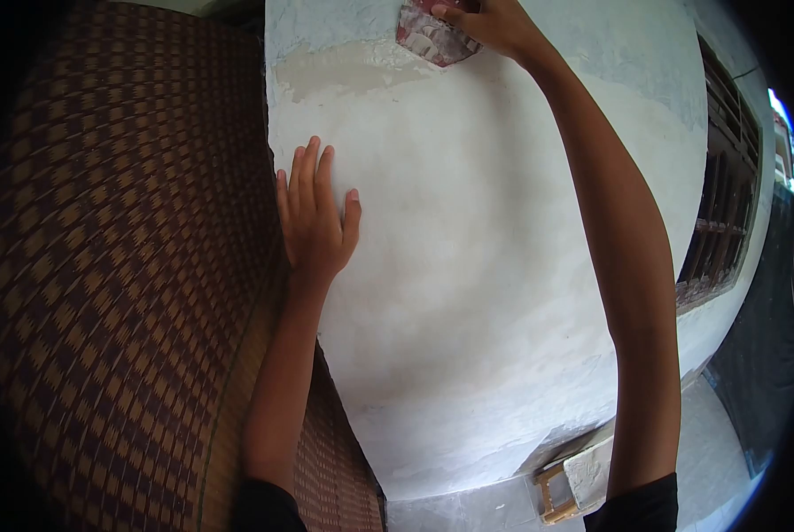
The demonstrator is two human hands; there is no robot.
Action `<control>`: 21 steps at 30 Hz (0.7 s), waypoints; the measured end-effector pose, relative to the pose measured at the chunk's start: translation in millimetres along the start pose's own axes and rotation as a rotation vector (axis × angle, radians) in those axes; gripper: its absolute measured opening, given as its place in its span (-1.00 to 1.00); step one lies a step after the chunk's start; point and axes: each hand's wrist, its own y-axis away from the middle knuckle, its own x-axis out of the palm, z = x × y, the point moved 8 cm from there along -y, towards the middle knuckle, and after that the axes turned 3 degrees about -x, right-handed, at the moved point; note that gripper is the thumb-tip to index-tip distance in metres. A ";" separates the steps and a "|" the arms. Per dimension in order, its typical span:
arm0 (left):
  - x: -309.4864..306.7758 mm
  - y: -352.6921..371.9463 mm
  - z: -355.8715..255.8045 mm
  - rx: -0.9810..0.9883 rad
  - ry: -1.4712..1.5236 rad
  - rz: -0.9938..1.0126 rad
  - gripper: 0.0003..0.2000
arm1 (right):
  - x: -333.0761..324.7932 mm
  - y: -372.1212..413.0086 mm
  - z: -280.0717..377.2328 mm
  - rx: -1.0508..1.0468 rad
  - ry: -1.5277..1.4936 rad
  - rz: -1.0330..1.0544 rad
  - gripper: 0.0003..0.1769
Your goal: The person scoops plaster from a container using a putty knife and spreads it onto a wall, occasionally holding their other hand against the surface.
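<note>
A whitish, plastered wall [432,239] fills the middle of the head view. High on it, my right hand [496,25] is closed around a reddish putty scraper [434,37] smeared with pale filler. The scraper's lower edge lies at or very near the wall; its upper part is cut off by the top of the frame. A greyer, rough-edged band of filler [344,75] runs to the left of it. Lower down, near the wall's left edge, my left hand [313,213] rests with its palm toward the wall, fingers stretched out and holding nothing.
A brown checkered woven mat [131,204] hangs along the left side. To the right is a barred window [725,186] and a dark sheet [760,346]. On the grey tiled floor [450,512] stands a small wooden-framed item [556,496] with a pale, filler-stained top.
</note>
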 end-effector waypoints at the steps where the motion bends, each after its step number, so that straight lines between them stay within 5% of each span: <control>1: -0.8 -0.5 0.3 0.013 0.003 -0.015 -0.41 | -4.0 -1.5 -0.5 0.041 0.115 -0.025 -0.59; 5: -0.9 0.4 -0.2 -0.002 -0.017 -0.001 -0.41 | -15.1 -6.7 6.9 0.109 0.007 -0.059 -0.57; 8: -0.1 0.8 -1.2 -0.005 -0.008 0.006 -0.41 | 6.4 -12.7 13.5 -0.039 0.073 0.086 -0.58; 15: -0.8 -0.9 -1.3 -0.003 -0.002 0.004 -0.42 | -1.7 -14.8 24.0 0.003 -0.020 -0.049 -0.59; 16: -0.8 -0.8 -2.3 0.000 0.006 0.002 -0.43 | 10.3 -16.7 25.9 -0.126 -0.012 0.062 -0.58; 21: -0.7 -0.2 -1.6 -0.003 -0.003 0.004 -0.43 | -12.2 -4.2 19.2 0.089 0.061 -0.091 -0.60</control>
